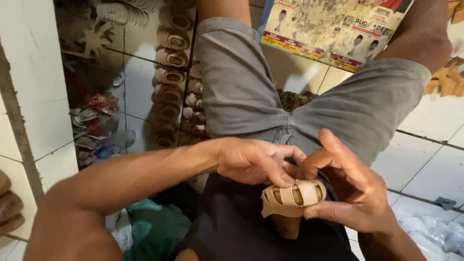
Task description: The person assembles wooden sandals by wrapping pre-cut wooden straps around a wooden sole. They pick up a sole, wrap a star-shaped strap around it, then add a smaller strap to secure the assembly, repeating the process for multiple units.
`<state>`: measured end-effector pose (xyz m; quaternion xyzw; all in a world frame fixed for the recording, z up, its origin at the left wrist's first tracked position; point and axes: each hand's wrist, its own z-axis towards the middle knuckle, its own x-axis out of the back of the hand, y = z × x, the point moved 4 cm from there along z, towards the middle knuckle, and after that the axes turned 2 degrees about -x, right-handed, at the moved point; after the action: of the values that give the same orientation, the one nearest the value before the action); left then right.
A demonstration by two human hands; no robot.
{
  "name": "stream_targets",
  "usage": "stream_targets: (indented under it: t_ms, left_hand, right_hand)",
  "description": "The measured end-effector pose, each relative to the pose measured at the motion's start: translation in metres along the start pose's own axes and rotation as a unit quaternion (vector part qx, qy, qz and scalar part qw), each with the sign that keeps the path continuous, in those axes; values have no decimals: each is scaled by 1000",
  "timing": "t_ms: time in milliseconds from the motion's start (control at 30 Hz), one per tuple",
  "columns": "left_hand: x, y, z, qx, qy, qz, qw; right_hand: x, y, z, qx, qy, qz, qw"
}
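My left hand point(253, 159) and my right hand point(350, 186) both grip a small tan sandal upper point(293, 197) made of woven straps, held over my lap. It sits on a brown form point(287, 225) that sticks out below it. Left fingers pinch the top edge of the straps; the right thumb and fingers clasp its right side. I sit on the floor in grey shorts point(241, 82) with a dark cloth point(232, 222) across my lap.
Two rows of finished tan strap uppers point(170, 77) lie on the white tiled floor point(425, 159) left of my leg. A printed poster point(333, 26) lies ahead. Scrap pile point(94, 121) at left, clear plastic bags point(430, 232) lower right, green cloth point(157, 227) below.
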<state>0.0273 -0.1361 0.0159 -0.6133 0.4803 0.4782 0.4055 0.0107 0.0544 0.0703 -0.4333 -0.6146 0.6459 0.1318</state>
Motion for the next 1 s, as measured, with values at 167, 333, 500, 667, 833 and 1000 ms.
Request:
stream_targets:
  t_ms: [167,333,500,667,833,1000]
  left_hand:
    - [-1,0,10,20,-96,17,995]
    - [-24,-6,4,-32,-77,177,981]
    - [-15,23,26,-326,193,244,893]
    - [8,80,51,-443,234,64,863]
    - [-10,122,66,-425,191,57,883]
    - [-29,149,64,-440,161,158,869]
  right_hand:
    - [6,5,8,-2,-24,51,998]
    - [9,27,14,-73,-4,106,992]
    - [29,75,30,-118,131,329,928]
    - [61,143,43,-195,276,359,870]
    - [70,153,45,-143,220,309,914]
    - [81,145,48,-152,243,309,907]
